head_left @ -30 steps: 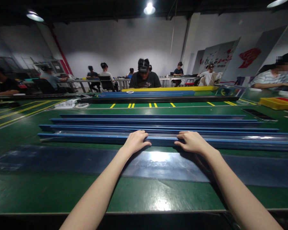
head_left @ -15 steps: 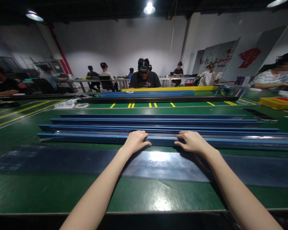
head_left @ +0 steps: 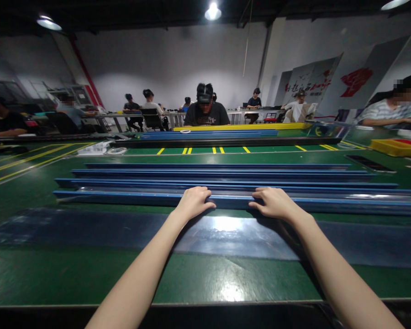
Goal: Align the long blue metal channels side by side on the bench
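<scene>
A long blue U-shaped channel [head_left: 231,202] lies crosswise on the green table [head_left: 195,283]. Over its near wall my left hand [head_left: 194,202] is closed, thumb in front and fingers curled into the trough. My right hand [head_left: 273,202] grips the same wall farther right, thumb pointing inward. A gap of bare channel separates the two hands. Between the channel and the table's front edge stretches a flat, clear plastic strip [head_left: 222,235], with both forearms passing above it. Behind the gripped channel, more blue channels [head_left: 212,174] lie parallel to it.
Farther back rest a black bar [head_left: 226,142], blue strips [head_left: 208,134] and a yellow strip [head_left: 239,127]. A phone [head_left: 370,163] and a yellow tray [head_left: 393,147] are at the right. A person [head_left: 207,112] sits opposite; several others sit around the room.
</scene>
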`<state>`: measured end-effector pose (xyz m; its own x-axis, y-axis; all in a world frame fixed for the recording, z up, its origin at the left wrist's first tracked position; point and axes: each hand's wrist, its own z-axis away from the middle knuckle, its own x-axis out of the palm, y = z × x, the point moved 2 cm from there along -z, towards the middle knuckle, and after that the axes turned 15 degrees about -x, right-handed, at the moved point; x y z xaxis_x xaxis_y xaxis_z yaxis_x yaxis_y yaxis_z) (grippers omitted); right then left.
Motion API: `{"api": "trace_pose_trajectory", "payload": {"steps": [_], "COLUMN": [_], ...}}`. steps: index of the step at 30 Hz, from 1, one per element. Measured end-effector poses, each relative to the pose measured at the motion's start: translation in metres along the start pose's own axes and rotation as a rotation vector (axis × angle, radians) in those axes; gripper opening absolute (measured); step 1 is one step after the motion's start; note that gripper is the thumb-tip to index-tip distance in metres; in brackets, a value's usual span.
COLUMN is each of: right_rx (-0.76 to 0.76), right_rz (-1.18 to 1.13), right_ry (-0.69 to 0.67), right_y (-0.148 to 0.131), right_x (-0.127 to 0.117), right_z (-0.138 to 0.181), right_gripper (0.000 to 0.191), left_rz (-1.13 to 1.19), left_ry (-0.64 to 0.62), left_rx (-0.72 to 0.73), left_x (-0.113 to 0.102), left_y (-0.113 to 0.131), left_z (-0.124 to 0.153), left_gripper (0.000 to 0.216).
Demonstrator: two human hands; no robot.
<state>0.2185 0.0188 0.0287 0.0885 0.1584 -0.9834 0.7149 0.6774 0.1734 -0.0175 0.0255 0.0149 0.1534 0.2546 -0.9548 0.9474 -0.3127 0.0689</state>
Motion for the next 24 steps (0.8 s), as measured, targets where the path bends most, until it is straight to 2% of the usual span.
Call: {"api": "trace_pose_trajectory", "payload": {"steps": [24], "right_rx": [0.01], "right_rz": [-0.014], "right_ry": [-0.023], "right_y": [-0.001], "right_x": [-0.0016], "right_z": [-0.0003], "right_gripper": [0.036], "left_rz": [-0.005], "left_ry": [-0.006], "left_rx": [-0.003], "left_x": [0.0], "left_y": [0.0001], "left_z": [0.0002], "left_gripper": [0.026]}}
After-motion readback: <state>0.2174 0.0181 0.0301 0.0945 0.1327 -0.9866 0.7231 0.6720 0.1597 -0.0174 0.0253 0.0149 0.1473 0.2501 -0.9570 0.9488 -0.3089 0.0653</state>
